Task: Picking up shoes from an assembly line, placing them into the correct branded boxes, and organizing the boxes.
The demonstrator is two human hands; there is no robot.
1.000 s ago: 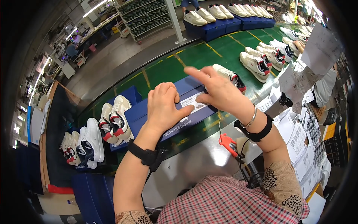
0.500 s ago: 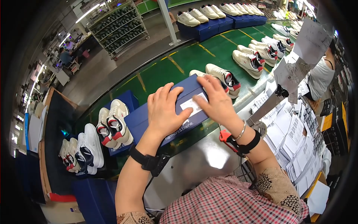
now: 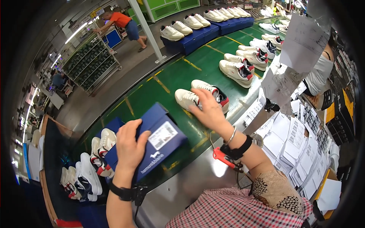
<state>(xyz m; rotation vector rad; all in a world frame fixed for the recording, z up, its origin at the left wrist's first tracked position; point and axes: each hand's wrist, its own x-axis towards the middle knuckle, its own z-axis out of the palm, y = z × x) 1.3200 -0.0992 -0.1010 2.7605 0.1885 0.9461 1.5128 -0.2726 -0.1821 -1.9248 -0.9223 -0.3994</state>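
Note:
My left hand (image 3: 131, 146) lies on a dark blue shoe box (image 3: 173, 142), thumb and fingers pressed round its lid. The box carries a white label and sits at an angle on the green conveyor belt (image 3: 148, 95). Over to the right, my right hand (image 3: 210, 112) reaches across a pair of cream sneakers (image 3: 187, 98) with red and navy heels. Its fingers are spread over the shoes; whether they touch them I cannot tell. More cream sneakers (image 3: 105, 142) stand just left of the box, partly hidden behind it.
White sneakers (image 3: 88, 178) stand at the belt's left end. Further pairs (image 3: 235, 72) line the belt, and blue boxes (image 3: 194, 41) bear shoes along its far side. Stacked paper sheets (image 3: 281, 140) lie at right, near a red-handled tool (image 3: 224, 157). A person in orange (image 3: 121, 19) pushes a rack.
The box has shifted left and turned under my left hand. My right hand has left the box for the cream sneakers. A person with a rack has come into view.

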